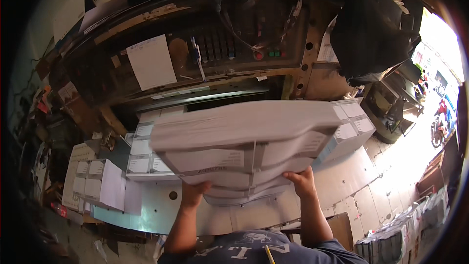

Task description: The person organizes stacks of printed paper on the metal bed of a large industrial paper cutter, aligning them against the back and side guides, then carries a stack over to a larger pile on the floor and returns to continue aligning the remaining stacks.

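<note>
A: Where's the big paper stack (244,123)?

B: In front of the body, over the tabletop (157,196), tilted so its printed face turns toward the chest. Whether its lower edge touches the surface, I can't tell.

A: And the hands?

B: Both grasp it. The left hand (195,193) has the lower left side, the right hand (303,182) the lower right, each thumb laid against the printed face. The remaining fingers are hidden by the paper.

A: Heavy, do you think?

B: I'd judge so; it's a thick block of sheets. Firm through its depth, probably, but soft toward the lower edge, where the sheets bow and ripple between the thumbs.

A: Slippery?

B: Likely, sheet against sheet. I see nothing clearly binding it, so layers could slide out of line, and a hard pinch might crease the corners.

A: Where would you take hold?

B: Both sides, well apart, fingers under the weight and thumbs flat, pressing through the whole thickness.

A: Anything close by?

B: A smaller stack (111,186) on the left and a right-hand stack (348,127) partly behind it.
</note>
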Tool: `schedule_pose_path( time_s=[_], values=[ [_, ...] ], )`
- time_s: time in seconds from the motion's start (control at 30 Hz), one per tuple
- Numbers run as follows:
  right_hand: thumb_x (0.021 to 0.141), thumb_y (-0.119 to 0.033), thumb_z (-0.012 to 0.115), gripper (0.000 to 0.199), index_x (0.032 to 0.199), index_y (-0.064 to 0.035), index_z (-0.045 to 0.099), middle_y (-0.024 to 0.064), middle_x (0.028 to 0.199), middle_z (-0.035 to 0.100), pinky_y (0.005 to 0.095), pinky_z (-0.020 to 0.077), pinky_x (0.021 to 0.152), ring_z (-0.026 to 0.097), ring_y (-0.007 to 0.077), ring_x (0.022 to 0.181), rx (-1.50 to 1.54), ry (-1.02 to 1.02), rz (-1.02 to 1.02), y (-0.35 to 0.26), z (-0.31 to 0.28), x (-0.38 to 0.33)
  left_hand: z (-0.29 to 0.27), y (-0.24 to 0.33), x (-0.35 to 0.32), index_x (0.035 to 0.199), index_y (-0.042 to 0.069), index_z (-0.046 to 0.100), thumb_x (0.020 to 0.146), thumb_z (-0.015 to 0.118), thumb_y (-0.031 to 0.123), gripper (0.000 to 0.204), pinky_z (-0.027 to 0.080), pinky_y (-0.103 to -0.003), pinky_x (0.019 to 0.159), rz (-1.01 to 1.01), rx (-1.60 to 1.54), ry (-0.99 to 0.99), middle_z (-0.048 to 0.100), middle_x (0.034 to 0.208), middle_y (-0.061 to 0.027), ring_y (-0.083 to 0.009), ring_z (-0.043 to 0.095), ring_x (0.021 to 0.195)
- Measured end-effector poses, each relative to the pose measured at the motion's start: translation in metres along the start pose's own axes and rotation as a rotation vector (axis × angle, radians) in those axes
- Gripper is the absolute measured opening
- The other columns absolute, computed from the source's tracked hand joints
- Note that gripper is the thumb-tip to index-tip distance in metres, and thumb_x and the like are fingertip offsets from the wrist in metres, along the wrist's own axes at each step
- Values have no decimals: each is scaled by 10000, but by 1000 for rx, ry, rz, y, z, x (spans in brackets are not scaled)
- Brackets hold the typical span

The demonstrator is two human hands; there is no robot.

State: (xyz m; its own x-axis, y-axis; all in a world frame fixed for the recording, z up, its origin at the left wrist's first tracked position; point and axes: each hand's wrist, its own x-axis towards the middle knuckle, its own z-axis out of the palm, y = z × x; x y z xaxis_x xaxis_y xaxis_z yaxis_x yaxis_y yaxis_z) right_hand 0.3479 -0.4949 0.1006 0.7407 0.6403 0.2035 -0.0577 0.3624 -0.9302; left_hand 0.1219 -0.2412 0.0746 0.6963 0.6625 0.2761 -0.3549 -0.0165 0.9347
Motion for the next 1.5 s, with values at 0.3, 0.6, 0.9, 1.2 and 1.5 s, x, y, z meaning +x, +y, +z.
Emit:
schedule_pose_path(
  time_s=[0.3, 0.6, 0.9, 1.2, 1.5],
  values=[
    [706, -14, 798, 386, 1047, 9, 618, 63, 993, 668, 284, 507, 809, 622, 147, 921, -77, 20, -53, -2, 0, -9, 22, 4, -18, 1181, -14, 554, 707, 847, 179, 590, 471, -314, 862, 84, 40, 75, 608, 1120, -81, -177, 578, 1001],
    [701, -2, 788, 366, 1032, 25, 635, 67, 969, 676, 286, 506, 804, 630, 156, 892, -88, 42, -67, -6, 1, -25, 25, 15, -30, 1103, -26, 609, 726, 823, 138, 464, 478, -321, 869, 79, -8, 50, 642, 1042, -85, -185, 601, 956],
    [730, -26, 775, 354, 1043, 42, 626, 71, 979, 669, 285, 501, 806, 619, 158, 897, -141, 22, -61, -24, 9, -12, 26, 19, -16, 1131, -27, 589, 746, 806, 148, 475, 454, -317, 905, 57, 18, 14, 633, 1058, -84, -183, 586, 994],
    [734, -12, 768, 353, 1056, 30, 628, 72, 1003, 663, 283, 490, 827, 610, 157, 944, -139, 34, -56, -17, 6, -20, 26, 4, -25, 1144, -16, 581, 769, 803, 193, 483, 435, -333, 940, 58, 129, 107, 621, 1090, -75, -185, 576, 1021],
    [696, 9, 743, 365, 1044, 23, 634, 83, 970, 670, 291, 512, 817, 632, 181, 929, -115, 116, -50, 15, 11, -24, 7, -14, -28, 1140, -16, 583, 752, 819, 194, 501, 440, -321, 906, 118, 85, 75, 599, 1117, -84, -188, 569, 1006]
  ],
)
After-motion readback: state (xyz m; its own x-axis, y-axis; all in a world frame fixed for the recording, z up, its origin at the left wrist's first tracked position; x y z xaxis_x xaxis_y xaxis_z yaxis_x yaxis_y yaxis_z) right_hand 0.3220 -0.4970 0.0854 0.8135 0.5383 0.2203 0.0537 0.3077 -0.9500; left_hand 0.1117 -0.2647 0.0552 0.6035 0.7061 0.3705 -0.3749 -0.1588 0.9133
